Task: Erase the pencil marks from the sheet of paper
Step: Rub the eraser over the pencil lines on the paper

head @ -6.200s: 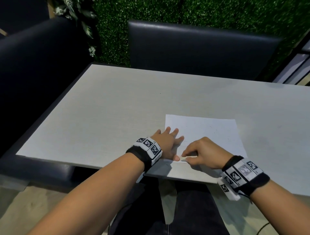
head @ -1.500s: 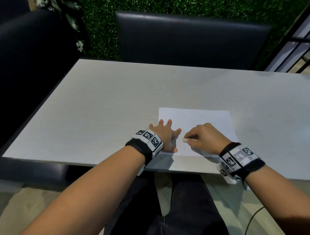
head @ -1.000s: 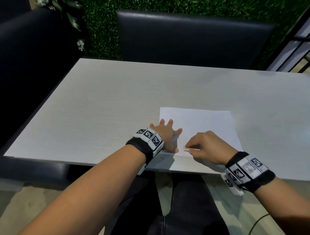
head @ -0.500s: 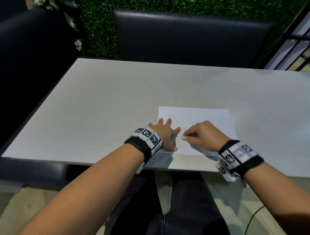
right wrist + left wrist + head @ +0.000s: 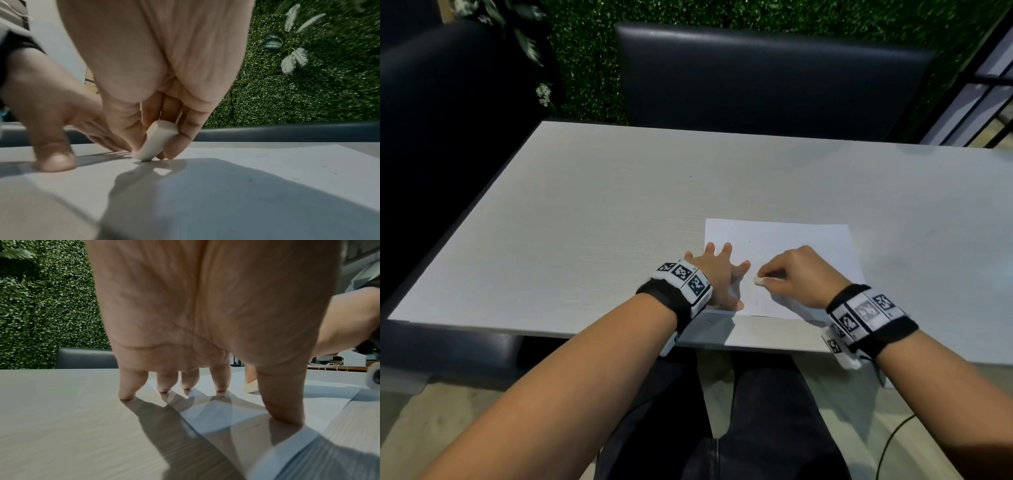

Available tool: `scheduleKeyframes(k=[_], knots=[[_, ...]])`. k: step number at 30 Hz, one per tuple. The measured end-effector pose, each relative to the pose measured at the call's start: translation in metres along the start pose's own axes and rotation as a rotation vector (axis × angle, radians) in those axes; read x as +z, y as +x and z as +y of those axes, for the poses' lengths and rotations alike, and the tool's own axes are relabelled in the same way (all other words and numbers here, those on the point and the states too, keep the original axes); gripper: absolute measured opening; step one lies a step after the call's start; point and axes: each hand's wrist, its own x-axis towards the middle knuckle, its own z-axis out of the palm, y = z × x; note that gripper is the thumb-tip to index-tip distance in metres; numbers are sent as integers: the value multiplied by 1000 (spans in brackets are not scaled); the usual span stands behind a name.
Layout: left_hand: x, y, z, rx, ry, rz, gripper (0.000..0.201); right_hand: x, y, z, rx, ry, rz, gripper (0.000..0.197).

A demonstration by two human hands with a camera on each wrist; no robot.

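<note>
Since earlier: right hand (image 5: 796,274) and eraser (image 5: 758,281) shifted up the sheet of paper (image 5: 791,240) from its near edge.
Grip: right pinches the eraser, tip touching the paper; left hand (image 5: 717,274) splayed flat, pinning the sheet's left edge to the desk (image 5: 602,222).
Progress: faint marks remain (barely legible); rubbing probably unfinished.
</note>
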Motion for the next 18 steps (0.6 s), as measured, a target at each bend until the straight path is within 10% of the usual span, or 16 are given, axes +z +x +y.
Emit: scheduleKeyframes(k=[18], knots=[[1, 2, 1, -3, 8, 0, 92, 11, -34, -10, -53, -49, -124, 23]])
